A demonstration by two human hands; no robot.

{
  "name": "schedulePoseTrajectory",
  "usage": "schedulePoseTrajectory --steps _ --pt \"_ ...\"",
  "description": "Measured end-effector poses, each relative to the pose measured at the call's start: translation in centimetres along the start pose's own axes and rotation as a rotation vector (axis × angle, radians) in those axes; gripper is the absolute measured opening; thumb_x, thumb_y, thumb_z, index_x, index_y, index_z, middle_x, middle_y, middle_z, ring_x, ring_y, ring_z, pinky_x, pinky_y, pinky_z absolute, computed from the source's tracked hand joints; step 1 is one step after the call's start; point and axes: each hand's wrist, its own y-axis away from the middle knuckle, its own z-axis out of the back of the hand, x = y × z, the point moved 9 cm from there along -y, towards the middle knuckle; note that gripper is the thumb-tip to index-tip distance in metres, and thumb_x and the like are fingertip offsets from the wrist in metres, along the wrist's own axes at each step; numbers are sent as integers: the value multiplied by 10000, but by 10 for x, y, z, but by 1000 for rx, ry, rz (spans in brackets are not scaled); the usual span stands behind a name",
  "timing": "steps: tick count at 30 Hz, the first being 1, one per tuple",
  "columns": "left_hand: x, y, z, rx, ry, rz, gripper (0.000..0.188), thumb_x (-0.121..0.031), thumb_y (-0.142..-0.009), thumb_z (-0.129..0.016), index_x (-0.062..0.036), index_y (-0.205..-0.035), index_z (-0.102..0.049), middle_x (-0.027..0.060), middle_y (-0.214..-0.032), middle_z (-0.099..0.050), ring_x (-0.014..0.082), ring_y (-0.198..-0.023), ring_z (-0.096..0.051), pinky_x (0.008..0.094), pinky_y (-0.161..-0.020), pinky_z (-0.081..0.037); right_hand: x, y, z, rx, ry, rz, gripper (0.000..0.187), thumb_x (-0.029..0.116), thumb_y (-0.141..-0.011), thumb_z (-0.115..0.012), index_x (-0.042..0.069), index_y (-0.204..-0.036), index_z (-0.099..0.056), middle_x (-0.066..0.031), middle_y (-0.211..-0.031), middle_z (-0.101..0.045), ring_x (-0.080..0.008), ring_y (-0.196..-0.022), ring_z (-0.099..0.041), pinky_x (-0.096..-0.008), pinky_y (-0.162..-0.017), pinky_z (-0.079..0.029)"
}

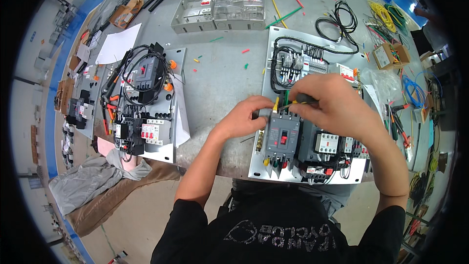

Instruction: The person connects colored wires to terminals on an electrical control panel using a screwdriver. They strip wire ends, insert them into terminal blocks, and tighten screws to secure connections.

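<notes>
My right hand [334, 105] grips a screwdriver [307, 99] by its dark handle, its shaft pointing left over the top terminals of a grey moulded-case circuit breaker [283, 134]. Beside the breaker's upper left corner, my left hand [244, 117] has its fingers curled, the index fingertip against a yellow-sleeved wire end [276, 104]. What lies between that hand's finger and thumb is hard to make out. A green-sleeved wire end [287, 98] stands next to the yellow one. The breaker is mounted on a metal plate [256, 168], left of a black contactor [326, 143].
Another wired panel [168, 151] lies at the left, near a grey cloth [93, 183]. Transparent-lidded grey enclosures [195, 25] stand at the back. A black cable coil [342, 22], a small cardboard box [386, 58] and blue wire [415, 93] are to the right.
</notes>
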Motion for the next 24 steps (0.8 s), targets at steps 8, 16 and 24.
schedulePoseTrajectory --steps 8,16,24 --pt "-11 -6 -1 26 -69 12 464 -132 -846 -679 -22 -1296 -698 140 -1266 -688 333 -1220 -632 398 -925 -585 5 -11 -14 85 94 -34 220 207 -940 -737 -7 -965 -695 -205 -852 -722 -440 -856 -717 -520 -771 -566" --pt "-12 -5 1 19 -42 15 433 -133 -848 -673 -14 -1263 -697 168 -1216 -696 355 -1196 -626 430 -997 -547 4 -13 -20 104 4 -226 241 194 -986 -703 -40 -1001 -646 -253 -761 -692 -480 -798 -707 -559 -728 -558" --pt "-11 -6 -1 59 -46 -81 422 -283 -932 -735 -16 -1258 -716 135 -1233 -714 343 -1205 -626 435 -1032 -522 23 -11 -27 184 216 106 198 161 -966 -767 57 -1106 -673 -166 -787 -703 -414 -750 -705 -485 -677 -538"
